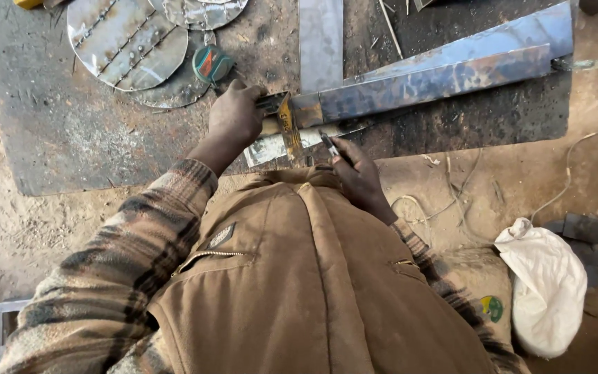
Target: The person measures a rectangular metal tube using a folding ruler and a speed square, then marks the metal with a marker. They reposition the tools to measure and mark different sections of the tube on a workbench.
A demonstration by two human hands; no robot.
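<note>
I am watching my left hand (235,119) pressing a try square (286,119), fingers closed over its handle, against the near end of the long steel angle bar (423,79). The bar's long axis is running away rightward from the square. My right hand (358,173), just right of the square's blade, is pinching a thin marking tool (331,147), tip toward the blade. A tape measure (211,64) is lying left of the square
</note>
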